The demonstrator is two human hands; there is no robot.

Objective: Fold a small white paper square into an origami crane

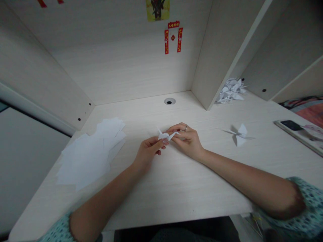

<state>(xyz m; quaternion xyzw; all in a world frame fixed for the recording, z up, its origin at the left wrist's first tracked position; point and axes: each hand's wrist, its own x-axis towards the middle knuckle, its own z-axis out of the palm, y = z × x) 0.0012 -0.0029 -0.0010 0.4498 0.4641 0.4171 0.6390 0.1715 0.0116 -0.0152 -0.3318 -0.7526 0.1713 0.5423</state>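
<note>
A small white folded paper figure point(166, 135) is held between both hands just above the pale wooden desk point(176, 181). My left hand point(148, 152) pinches its near side with thumb and fingers closed. From the right, my right hand point(188, 139), a ring on one finger, grips its other end with fingers curled. One thin paper point sticks up on the left of the figure.
A loose spread of white paper sheets point(91, 153) lies at the left. One finished paper crane point(239, 134) sits to the right, and a pile of several more point(230, 90) rests in the shelf corner. A phone point(292, 125) lies at far right. A cable hole point(169, 101) is behind.
</note>
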